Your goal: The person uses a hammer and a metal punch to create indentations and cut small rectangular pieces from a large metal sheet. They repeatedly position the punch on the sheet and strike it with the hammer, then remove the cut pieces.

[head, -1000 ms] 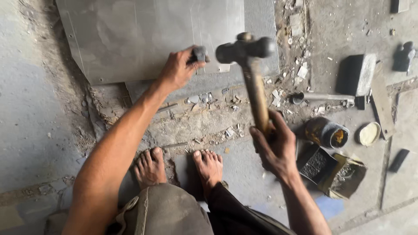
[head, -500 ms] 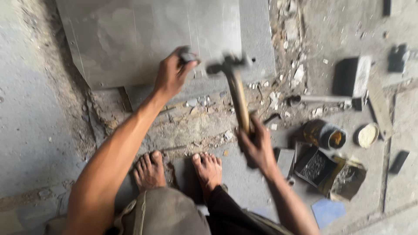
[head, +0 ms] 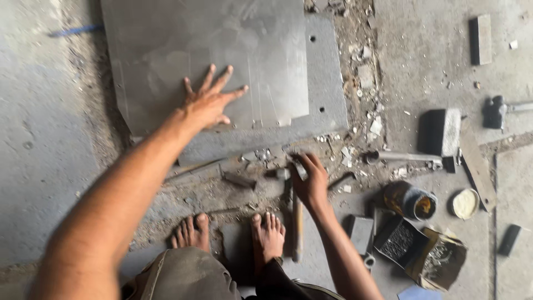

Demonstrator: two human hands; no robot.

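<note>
My left hand [head: 208, 103] lies flat with its fingers spread on a thin grey metal sheet [head: 166, 50]. That sheet rests on a thicker grey plate [head: 327, 72] with small holes along its edge. My right hand [head: 311, 186] is low over the floor, just in front of the plate, with its fingers curled on a short grey metal chisel [head: 297, 165]. A wooden-handled hammer [head: 297, 233] lies on the floor beside my right foot, its head up near my right hand.
My bare feet [head: 191, 233] stand on rubble-strewn concrete. To the right are a tin can [head: 411, 200], a round lid [head: 465, 203], an open box of small parts [head: 422, 250], a dark block [head: 441, 130] and a second hammer [head: 499, 111].
My right hand has put the hammer down on the floor and now grips the short chisel. My left hand has let go of the chisel and spread flat on the sheet.
</note>
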